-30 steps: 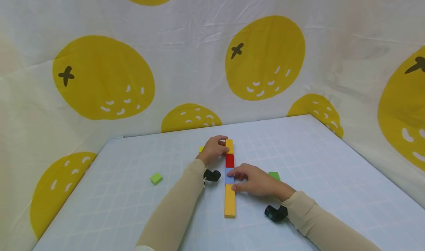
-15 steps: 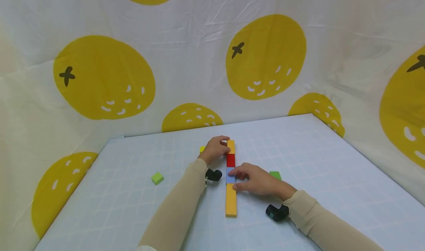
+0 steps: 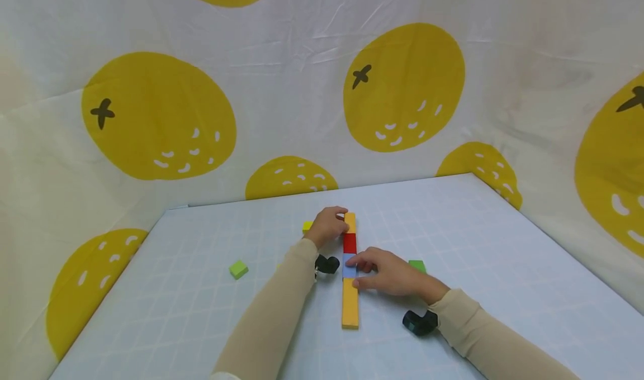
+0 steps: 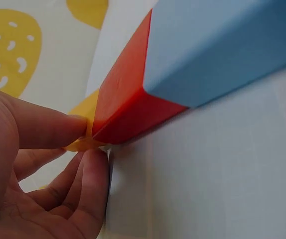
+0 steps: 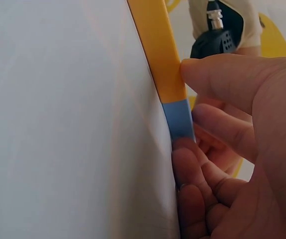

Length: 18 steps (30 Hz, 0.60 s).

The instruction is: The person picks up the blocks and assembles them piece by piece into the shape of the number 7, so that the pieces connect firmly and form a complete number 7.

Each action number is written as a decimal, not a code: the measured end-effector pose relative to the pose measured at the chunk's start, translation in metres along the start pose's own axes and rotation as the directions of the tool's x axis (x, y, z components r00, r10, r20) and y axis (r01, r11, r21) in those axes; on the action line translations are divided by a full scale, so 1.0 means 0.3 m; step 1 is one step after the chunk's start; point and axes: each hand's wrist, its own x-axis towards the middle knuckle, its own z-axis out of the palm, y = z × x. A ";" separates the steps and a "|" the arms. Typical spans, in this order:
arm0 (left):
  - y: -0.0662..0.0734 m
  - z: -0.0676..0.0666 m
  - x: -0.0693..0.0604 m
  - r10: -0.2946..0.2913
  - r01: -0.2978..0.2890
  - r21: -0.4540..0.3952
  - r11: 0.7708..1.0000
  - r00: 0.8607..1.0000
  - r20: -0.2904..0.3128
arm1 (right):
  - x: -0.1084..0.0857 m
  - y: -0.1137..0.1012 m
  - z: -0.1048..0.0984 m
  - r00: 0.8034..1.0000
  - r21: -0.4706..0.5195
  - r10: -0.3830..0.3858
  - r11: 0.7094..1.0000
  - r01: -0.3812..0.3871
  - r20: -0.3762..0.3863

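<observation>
A straight row of blocks runs away from me on the table: a long orange block (image 3: 350,307), a blue block (image 3: 349,268), a red block (image 3: 349,243) and a far orange block (image 3: 350,222). My left hand (image 3: 327,224) pinches the far orange block between thumb and fingers; in the left wrist view its thumb (image 4: 58,124) lies against that block, beside the red one. From the right side my right hand (image 3: 389,272) touches the row. Its thumb (image 5: 217,74) rests on the long orange block, and its index finger reaches the blue block; other fingers bend against the row's side.
A light green block (image 3: 238,269) lies to the left. Behind my left wrist, a yellow block (image 3: 307,227) is partly hidden, and a green block (image 3: 417,266) shows behind my right hand. The pale table (image 3: 166,313) meets a fruit-patterned cloth (image 3: 297,117) at its back.
My left wrist and forearm have shifted slightly right, while the fingers stay at the far orange block. My right hand and the row hold almost the same position.
</observation>
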 end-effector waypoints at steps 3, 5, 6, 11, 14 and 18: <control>0.010 0.001 -0.006 -0.033 0.033 0.018 0.999 0.999 -0.006 | 0.000 0.001 0.000 1.000 0.006 -0.009 1.000 0.009 0.001; 0.013 0.002 -0.009 -0.047 0.047 0.029 0.998 0.999 -0.011 | 0.000 0.002 0.000 1.000 0.007 -0.014 1.000 0.014 0.001; 0.012 0.002 -0.010 -0.049 0.049 0.032 0.998 0.999 -0.011 | 0.000 0.003 0.000 1.000 0.006 -0.015 1.000 0.015 0.001; 0.004 0.003 -0.005 -0.050 0.050 0.034 0.998 0.999 -0.010 | -0.001 0.004 0.000 1.000 0.004 -0.019 1.000 0.019 -0.005; -0.001 0.002 0.000 -0.046 0.047 0.039 0.998 0.999 -0.002 | 0.000 0.007 0.001 1.000 0.001 -0.022 1.000 0.022 -0.007; -0.005 0.001 -0.001 -0.044 0.044 0.042 0.998 0.999 0.006 | 0.001 0.010 0.003 1.000 0.000 -0.023 1.000 0.023 -0.006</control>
